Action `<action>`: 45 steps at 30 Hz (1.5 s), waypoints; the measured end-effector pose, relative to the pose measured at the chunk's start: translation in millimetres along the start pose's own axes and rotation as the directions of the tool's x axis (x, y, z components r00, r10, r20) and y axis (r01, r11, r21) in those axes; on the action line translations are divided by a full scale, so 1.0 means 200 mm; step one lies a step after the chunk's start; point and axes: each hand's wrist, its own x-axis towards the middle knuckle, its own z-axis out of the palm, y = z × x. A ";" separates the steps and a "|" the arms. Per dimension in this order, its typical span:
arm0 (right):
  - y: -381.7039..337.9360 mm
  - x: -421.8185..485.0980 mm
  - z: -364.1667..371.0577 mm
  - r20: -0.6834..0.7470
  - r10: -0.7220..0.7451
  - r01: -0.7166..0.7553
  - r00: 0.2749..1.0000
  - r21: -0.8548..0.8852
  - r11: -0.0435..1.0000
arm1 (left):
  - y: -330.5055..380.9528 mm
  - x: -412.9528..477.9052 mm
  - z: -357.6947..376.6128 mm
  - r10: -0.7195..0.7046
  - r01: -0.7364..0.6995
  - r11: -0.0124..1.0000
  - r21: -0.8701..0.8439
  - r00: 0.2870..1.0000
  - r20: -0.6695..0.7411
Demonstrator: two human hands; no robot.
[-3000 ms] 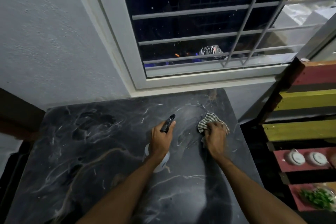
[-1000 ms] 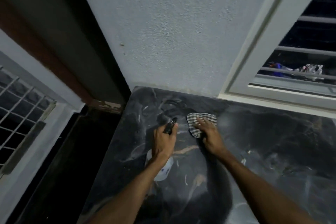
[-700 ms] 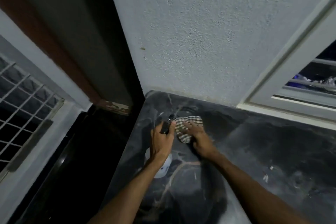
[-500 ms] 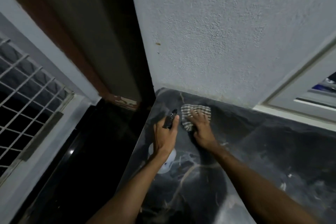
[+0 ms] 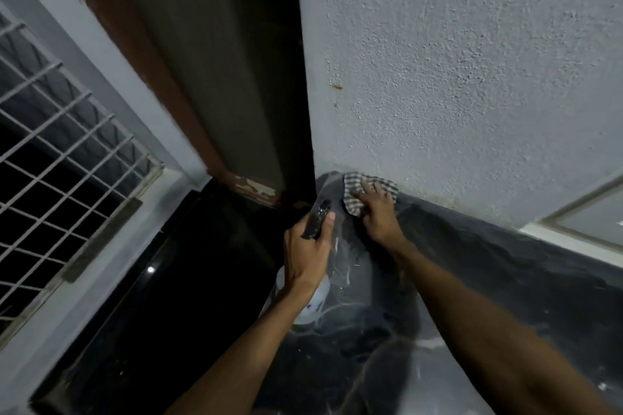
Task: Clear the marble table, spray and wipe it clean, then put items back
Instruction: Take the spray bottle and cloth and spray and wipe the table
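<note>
The dark marble table [image 5: 488, 280] with pale veins fills the lower right. My left hand [image 5: 308, 254] grips a spray bottle [image 5: 313, 305] by its black trigger head, its white body showing below my wrist, held above the table's left edge. My right hand [image 5: 379, 212] presses a checked cloth [image 5: 354, 194] flat onto the table's far left corner, right against the wall. Part of the cloth is hidden under my fingers.
A rough grey wall [image 5: 472, 77] borders the table's far side. A dark door gap with a brown frame [image 5: 215, 131] stands left of the corner. A barred window [image 5: 60, 158] is at far left, another window's frame [image 5: 580, 212] at right. Dark floor [image 5: 188, 296] lies left of the table.
My right hand has slid the cloth leftward across the table and up into the far left corner by the wall. My left hand followed with the spray bottle. My view swung left.
</note>
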 end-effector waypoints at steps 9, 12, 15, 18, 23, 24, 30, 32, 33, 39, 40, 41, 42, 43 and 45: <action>-0.13 -0.06 0.14 0.027 -0.182 0.183 0.983 -0.081 0.980 | 0.04 -0.02 0.03 0.092 -0.093 0.995 0.026 0.995 0.034; -0.05 -0.29 0.15 0.087 -0.301 0.309 0.950 -0.105 0.945 | 0.07 -0.09 0.07 0.101 -0.102 0.995 0.007 0.994 0.050; 0.22 -0.47 -0.07 -0.058 -0.145 0.140 0.988 -0.074 0.987 | 0.09 -0.20 0.12 0.058 -0.056 0.998 -0.030 0.994 0.094; 0.36 -0.68 -0.22 -0.129 0.027 -0.031 0.991 -0.029 0.999 | 0.13 -0.32 0.21 0.031 -0.024 0.999 -0.049 0.990 0.138; 0.59 -1.13 -0.32 -0.053 -0.140 0.139 0.989 -0.029 0.990 | 0.22 -0.59 0.43 0.071 -0.061 0.997 -0.051 0.969 0.237; 0.69 -1.18 -0.42 -0.174 0.001 0.008 0.985 0.053 0.999 | 0.24 -0.64 0.48 0.077 -0.067 0.997 -0.049 0.964 0.255; 1.16 -1.73 -0.66 -0.206 0.044 -0.044 0.978 0.006 0.999 | 0.39 -1.06 0.86 0.120 -0.134 0.991 0.018 0.933 0.339; 1.31 -1.87 -0.79 -0.328 0.252 -0.223 0.911 0.124 0.967 | 0.44 -1.22 1.00 0.111 -0.128 0.992 0.020 0.920 0.375; 1.40 -1.94 -0.86 -0.371 0.352 -0.306 0.859 0.180 0.935 | 0.47 -1.29 1.06 0.114 -0.133 0.991 0.022 0.913 0.391; 1.80 -2.24 -1.19 -0.435 0.436 -0.388 0.787 0.200 0.900 | 0.62 -1.68 1.49 0.089 -0.126 0.991 0.043 0.866 0.491; 1.82 -2.25 -1.24 -0.455 0.473 -0.413 0.754 0.231 0.881 | 0.64 -1.72 1.55 0.092 -0.126 0.991 0.034 0.859 0.503; 1.83 -2.25 -1.27 -0.476 0.481 -0.421 0.736 0.233 0.876 | 0.66 -1.76 1.61 0.105 -0.138 0.990 0.028 0.854 0.510; 1.83 -2.26 -1.27 -0.484 0.457 -0.411 0.746 0.205 0.888 | 0.68 -1.79 1.65 0.118 -0.154 0.988 0.028 0.849 0.515; 1.84 -2.26 -1.26 -0.475 0.411 -0.388 0.778 0.151 0.909 | 0.72 -1.82 1.69 0.128 -0.166 0.986 0.027 0.844 0.520; 1.90 -2.28 -1.25 -0.412 0.310 -0.322 0.857 0.042 0.946 | 0.75 -1.85 1.77 0.128 -0.167 0.986 0.028 0.842 0.525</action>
